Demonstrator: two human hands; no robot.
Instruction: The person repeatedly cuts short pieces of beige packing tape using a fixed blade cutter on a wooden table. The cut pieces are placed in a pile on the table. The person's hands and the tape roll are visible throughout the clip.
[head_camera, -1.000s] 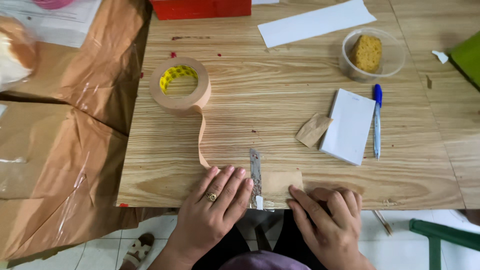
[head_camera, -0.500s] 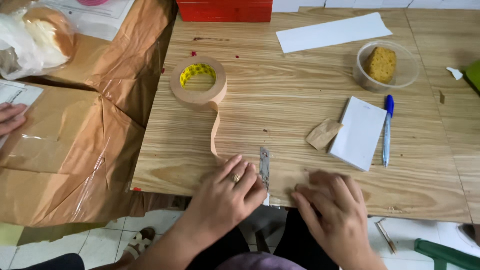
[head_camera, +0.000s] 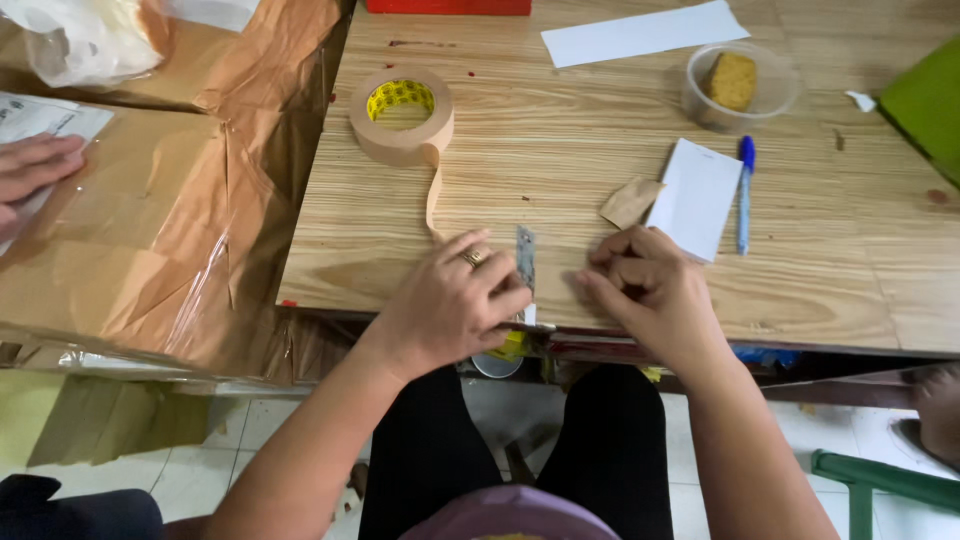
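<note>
At the near edge of the wooden table (head_camera: 560, 180), the left hand (head_camera: 450, 305) lies palm down with fingers spread, fingertips touching a metal blade (head_camera: 525, 262) lying flat on the wood. The right hand (head_camera: 650, 290) is curled just beside it, fingertips bunched and pressed to the table; what they pinch I cannot tell. A strip runs from the tape roll (head_camera: 402, 115) toward the left hand. A white pad (head_camera: 697, 197), a blue pen (head_camera: 744, 192) and a paper scrap (head_camera: 630, 202) lie beyond the right hand. Another person's hand (head_camera: 35, 170) rests on a wrapped parcel (head_camera: 150, 230) at left.
</note>
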